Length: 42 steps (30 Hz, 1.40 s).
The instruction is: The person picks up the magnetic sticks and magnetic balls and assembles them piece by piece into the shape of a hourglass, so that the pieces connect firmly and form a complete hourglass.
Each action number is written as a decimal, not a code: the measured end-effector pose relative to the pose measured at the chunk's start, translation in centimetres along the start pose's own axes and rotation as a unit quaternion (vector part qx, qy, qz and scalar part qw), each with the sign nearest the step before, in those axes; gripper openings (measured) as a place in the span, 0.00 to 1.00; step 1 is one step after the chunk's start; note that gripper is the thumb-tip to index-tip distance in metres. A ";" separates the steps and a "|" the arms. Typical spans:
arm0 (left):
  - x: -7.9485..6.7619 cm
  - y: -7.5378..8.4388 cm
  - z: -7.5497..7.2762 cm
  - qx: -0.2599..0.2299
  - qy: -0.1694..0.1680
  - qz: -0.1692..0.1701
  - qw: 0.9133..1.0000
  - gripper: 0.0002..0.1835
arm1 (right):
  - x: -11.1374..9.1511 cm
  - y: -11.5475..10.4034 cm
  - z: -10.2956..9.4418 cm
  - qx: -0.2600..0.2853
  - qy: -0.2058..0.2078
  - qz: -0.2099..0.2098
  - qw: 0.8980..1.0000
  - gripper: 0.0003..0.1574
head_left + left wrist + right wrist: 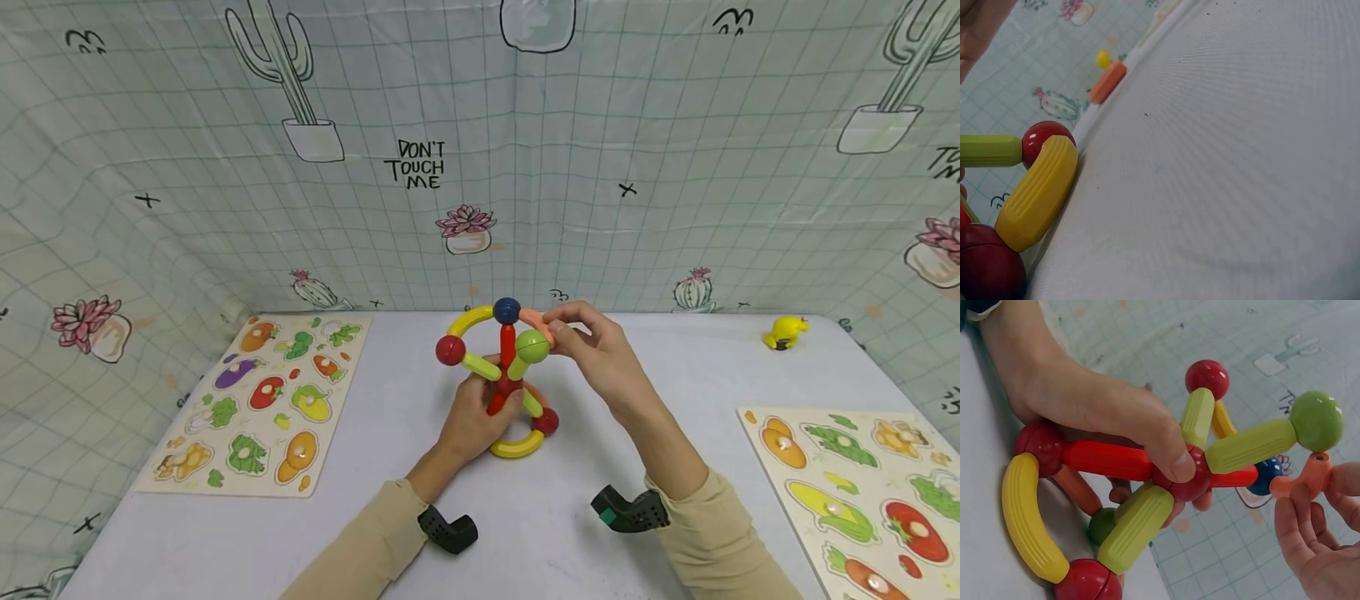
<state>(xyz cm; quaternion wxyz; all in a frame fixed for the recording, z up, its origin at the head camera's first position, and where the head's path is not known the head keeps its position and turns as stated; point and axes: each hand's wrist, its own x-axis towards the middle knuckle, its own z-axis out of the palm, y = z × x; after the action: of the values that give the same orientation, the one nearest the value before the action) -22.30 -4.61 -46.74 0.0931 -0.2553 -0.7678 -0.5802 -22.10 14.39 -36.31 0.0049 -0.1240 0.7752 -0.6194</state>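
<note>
A magnetic stick-and-ball structure stands on the table, built of coloured sticks and balls. My left hand [474, 418] grips its middle, the thumb lying over the central red ball [1194, 481]. At the upper right, my right hand [596, 354] pinches a curved orange stick [1311, 477] between thumb and fingers. One end of that stick touches the blue ball [506, 311]; its other end meets the light green ball [533, 347]. A curved yellow stick [471, 320] links the blue ball to a red ball [451, 350]. Lower down, another curved yellow stick [1041, 194] joins two red balls.
A vegetable puzzle board [322, 433] lies on the left of the white table [420, 567], and a second puzzle board [806, 533] at the right front. A small yellow toy [787, 331] sits at the back right. Patterned cloth [555, 183] hangs behind.
</note>
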 end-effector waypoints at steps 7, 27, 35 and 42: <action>0.0 0.0 -0.1 0.013 0.000 -0.008 1.000 0.23 | -0.1 -0.1 0.5 0.004 0.004 -0.004 1.000 0.20; 0.0 0.6 0.0 0.026 -0.002 -0.007 1.000 0.24 | -0.1 -0.4 -0.5 -0.028 -0.081 0.025 0.996 0.22; 0.2 0.7 0.1 0.024 -0.011 -0.027 0.999 0.26 | -0.1 0.0 -2.1 -0.031 -0.114 0.019 0.993 0.21; 0.1 0.3 0.1 0.036 0.006 -0.003 0.999 0.38 | 0.1 0.5 -2.4 -0.030 -0.122 0.028 0.992 0.24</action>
<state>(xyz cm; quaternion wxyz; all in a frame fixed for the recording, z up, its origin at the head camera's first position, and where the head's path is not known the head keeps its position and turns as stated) -22.22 -4.45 -46.48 0.1049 -0.2460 -0.7882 -0.5543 -22.66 16.80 -36.18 0.1136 -0.1769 0.7902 -0.5757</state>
